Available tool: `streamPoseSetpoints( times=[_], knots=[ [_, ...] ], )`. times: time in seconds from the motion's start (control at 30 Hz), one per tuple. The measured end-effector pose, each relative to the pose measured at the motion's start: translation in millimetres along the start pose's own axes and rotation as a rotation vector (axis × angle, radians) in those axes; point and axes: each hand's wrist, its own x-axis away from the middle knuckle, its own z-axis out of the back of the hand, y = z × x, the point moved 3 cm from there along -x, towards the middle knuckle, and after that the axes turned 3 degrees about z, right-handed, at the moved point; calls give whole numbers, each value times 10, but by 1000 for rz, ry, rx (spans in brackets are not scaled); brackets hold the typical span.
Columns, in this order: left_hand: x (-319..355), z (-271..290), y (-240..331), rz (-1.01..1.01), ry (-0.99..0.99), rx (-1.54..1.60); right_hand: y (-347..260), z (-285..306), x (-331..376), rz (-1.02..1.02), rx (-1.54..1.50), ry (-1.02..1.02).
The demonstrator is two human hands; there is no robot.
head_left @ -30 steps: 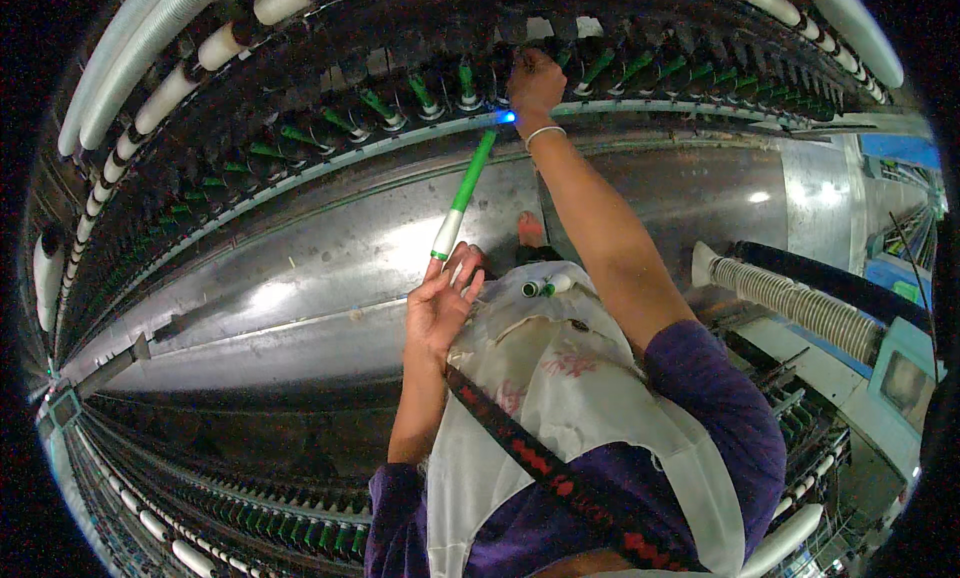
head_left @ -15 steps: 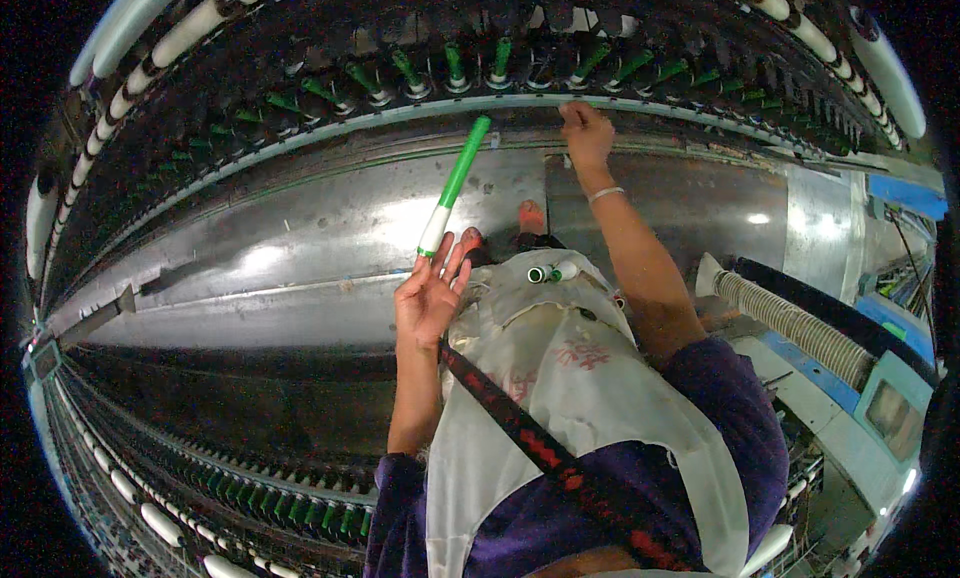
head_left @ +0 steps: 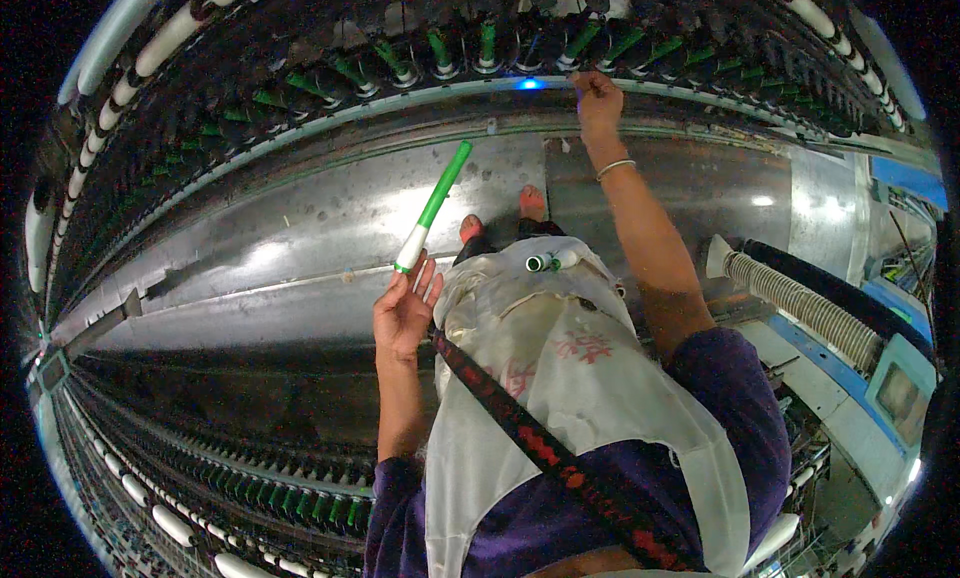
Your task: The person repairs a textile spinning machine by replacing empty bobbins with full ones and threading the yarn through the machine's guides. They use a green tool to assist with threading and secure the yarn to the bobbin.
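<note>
My left hand [head_left: 404,318] holds a long green bobbin [head_left: 437,200] by its lower end, where white yarn is wound. The bobbin points up and away, tilted to the right. My right hand [head_left: 600,106] is closed in a pinch at the machine's pale rail [head_left: 660,86], just in front of the row of spindles. Whatever its fingertips hold is too small to make out. Beyond it a green bobbin [head_left: 580,42] stands on a spindle. A blue light [head_left: 529,84] glows on the rail to the left of this hand.
White and green bobbins [head_left: 540,264] lie in my apron's front. A ribbed hose [head_left: 800,308] and a blue-and-white machine unit [head_left: 835,378] stand at the right. Behind me runs another row of green bobbins [head_left: 290,500]. My feet [head_left: 532,200] are on the metal floor.
My right hand has moved up to the rail, closer to the spindles. The blue light has come into sight. My left hand, with the bobbin, has shifted slightly left and nearer to me.
</note>
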Motion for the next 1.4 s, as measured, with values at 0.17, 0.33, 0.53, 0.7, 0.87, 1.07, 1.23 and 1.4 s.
streamPoseSetpoints(
  times=[0.17, 0.33, 0.53, 0.7, 0.87, 1.07, 1.23, 1.4],
  knots=[
    [-7, 78, -41, 14, 1, 22, -49, -151, 23, 306, 432, -53],
    [-1, 167, -121, 45, 54, 46, -186, -624, -250, 363, 641, -2],
    [-17, 234, -144, 40, 36, 20, -303, -891, -286, 553, 1102, 157],
    [-47, 225, -160, 28, 42, 46, -147, -694, 84, 467, 1209, 16],
    [-43, 184, -164, 13, 29, 62, -302, -804, -65, 570, 790, 51],
    [-66, 144, -151, 23, 5, 64, -231, -741, -42, 400, 1155, 146],
    [-53, 144, -167, 15, 8, 77, 510, -75, 627, 85, 1053, -60],
    [-33, 147, -159, 20, 12, 98, 834, 467, 816, 5, 1066, -233]
  ],
)
